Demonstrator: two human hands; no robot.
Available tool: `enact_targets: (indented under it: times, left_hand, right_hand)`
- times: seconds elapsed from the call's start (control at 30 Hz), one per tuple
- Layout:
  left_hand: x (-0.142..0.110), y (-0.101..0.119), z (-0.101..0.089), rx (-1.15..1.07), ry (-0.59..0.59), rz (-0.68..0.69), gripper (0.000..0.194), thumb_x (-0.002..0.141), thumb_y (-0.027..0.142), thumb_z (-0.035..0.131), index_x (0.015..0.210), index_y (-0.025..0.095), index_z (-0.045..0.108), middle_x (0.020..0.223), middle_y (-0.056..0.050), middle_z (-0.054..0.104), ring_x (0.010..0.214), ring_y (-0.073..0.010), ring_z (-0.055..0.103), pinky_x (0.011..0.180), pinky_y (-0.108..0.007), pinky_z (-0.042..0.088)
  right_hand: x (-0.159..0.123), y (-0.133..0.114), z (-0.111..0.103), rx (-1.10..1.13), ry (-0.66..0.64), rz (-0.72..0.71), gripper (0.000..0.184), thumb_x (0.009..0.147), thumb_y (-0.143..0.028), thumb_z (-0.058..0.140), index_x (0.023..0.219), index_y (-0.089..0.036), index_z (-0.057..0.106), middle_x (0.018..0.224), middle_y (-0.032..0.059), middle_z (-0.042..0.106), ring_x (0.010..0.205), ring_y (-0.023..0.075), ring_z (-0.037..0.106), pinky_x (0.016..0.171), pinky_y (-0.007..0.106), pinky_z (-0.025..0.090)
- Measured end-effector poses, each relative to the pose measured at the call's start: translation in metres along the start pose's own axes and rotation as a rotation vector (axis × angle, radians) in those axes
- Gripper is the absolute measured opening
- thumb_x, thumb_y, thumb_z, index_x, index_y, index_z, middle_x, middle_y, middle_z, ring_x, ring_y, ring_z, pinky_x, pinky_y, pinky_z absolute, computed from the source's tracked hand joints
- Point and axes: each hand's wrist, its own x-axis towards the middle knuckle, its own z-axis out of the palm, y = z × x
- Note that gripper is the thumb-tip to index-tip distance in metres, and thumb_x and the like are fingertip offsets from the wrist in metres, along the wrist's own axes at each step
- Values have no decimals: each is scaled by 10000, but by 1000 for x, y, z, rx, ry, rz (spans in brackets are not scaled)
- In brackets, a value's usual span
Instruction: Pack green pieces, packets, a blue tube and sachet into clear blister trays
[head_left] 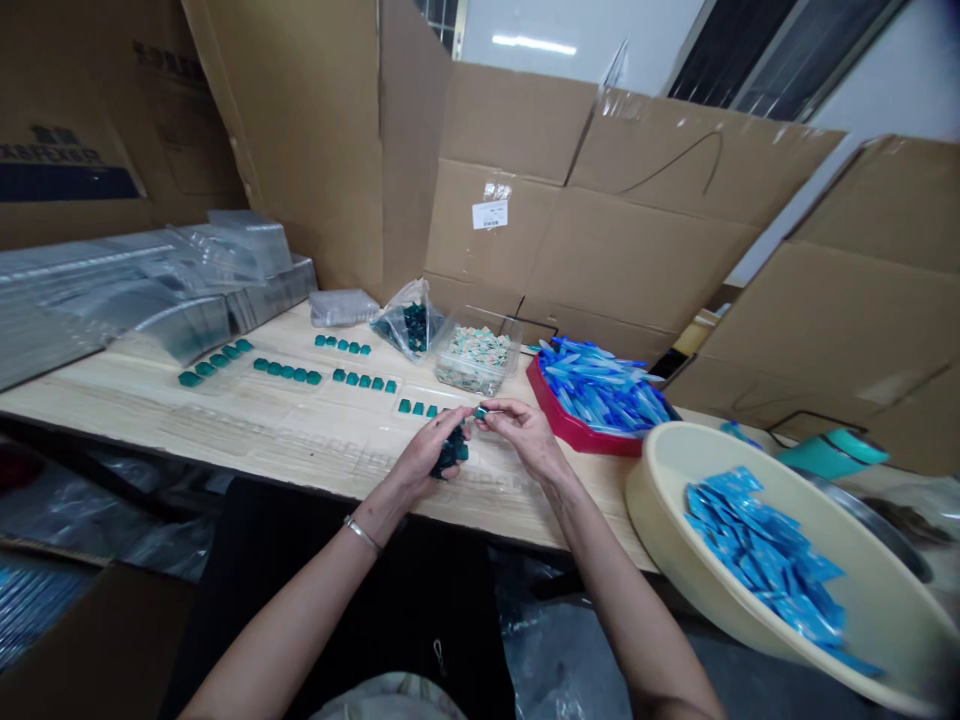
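Observation:
My left hand [439,443] is curled around a cluster of small dark green pieces [451,452] above the table's front part. Close against it, my right hand [517,428] pinches one small green piece [481,411] between thumb and fingertips, near the left thumb. Just beyond the hands lies a clear plastic tray with a short row of green pieces [418,408], partly covered by my left hand. More such rows, among them green pieces [365,381] and green pieces [287,371], are laid out to the left.
Behind the hands stand a clear box of small pale pieces [474,358] and a bag of dark green pieces [412,325]. To the right are a red tray [581,437] of blue pens and a cream basin [652,500] with blue packets. Clear plastic trays [180,290] are stacked left.

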Motion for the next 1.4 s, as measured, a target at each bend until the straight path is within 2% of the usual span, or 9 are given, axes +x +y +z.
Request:
enact_targets:
  times: [0.27, 0.37, 0.53, 0.63, 0.77, 0.83, 0.93, 1.1, 1.4]
  left_hand:
    - [6, -13, 9, 341, 126, 224, 413, 722, 444, 645, 1027, 167, 623, 655, 34, 487, 395, -41, 369, 302, -160, 268]
    - [5, -13, 11, 417, 141, 234, 406, 729, 444, 635, 1039, 182, 631, 689, 29, 493, 419, -44, 398, 309, -156, 288]
    - [-1, -11, 5, 357, 121, 183, 414, 750, 469, 607, 1042, 176, 611, 705, 33, 453, 413, -40, 374, 290, -160, 274]
    - [-1, -12, 5, 366, 97, 140, 430, 749, 467, 605, 1068, 179, 595, 682, 42, 439, 396, -43, 357, 287, -170, 254]
    - [9, -19, 15, 554, 77, 229, 410, 762, 417, 594, 1098, 183, 592, 714, 24, 525, 448, -70, 435, 397, -212, 366]
    - [16, -23, 19, 677, 103, 364, 313, 755, 354, 606, 1009, 172, 625, 759, -1, 585, 604, -111, 538, 578, -241, 448]
    - [24, -27, 20, 815, 129, 485, 187, 770, 283, 581, 922, 184, 630, 822, -28, 634, 787, -159, 582, 759, -279, 443]
    - [24, -29, 18, 862, 136, 554, 164, 775, 230, 562, 926, 205, 621, 896, -62, 652, 852, -195, 592, 842, -321, 429]
    - [26, -24, 19, 767, 92, 536, 150, 746, 144, 561, 835, 209, 662, 897, -63, 664, 874, -194, 592, 878, -311, 411]
  right_hand:
    - [-11, 9, 0, 80, 70, 16, 318, 654, -366, 746, 900, -177, 675, 828, 35, 719, 757, 180, 687, 835, 368, 525]
    - [-13, 10, -8, 54, 102, -24, 312, 663, -357, 737, 916, -184, 679, 877, 41, 715, 765, 177, 680, 822, 360, 527]
    - [-9, 5, -45, -98, 213, -58, 281, 685, -337, 718, 926, -195, 699, 890, 41, 706, 775, 162, 662, 816, 335, 516]
    - [-8, 7, -55, 27, 206, 10, 256, 661, -329, 736, 868, -186, 691, 873, 29, 697, 713, 130, 649, 783, 305, 521]
    - [-13, 12, -36, 203, 170, 82, 253, 628, -336, 762, 806, -180, 673, 881, 29, 691, 735, 131, 657, 793, 294, 525]
    - [-16, 12, -24, 175, 191, 62, 262, 635, -355, 757, 816, -189, 666, 829, 15, 689, 710, 135, 658, 778, 301, 533]
    - [-21, 10, -15, 28, 175, 11, 283, 677, -386, 723, 883, -199, 671, 835, 21, 697, 715, 152, 663, 778, 325, 538]
    - [-23, 12, -18, -209, 162, -76, 309, 658, -369, 736, 901, -184, 694, 888, 58, 705, 797, 193, 667, 807, 347, 537]
    - [-25, 8, -23, -120, 77, 43, 356, 643, -428, 726, 907, -190, 699, 732, 40, 720, 729, 215, 690, 776, 387, 551]
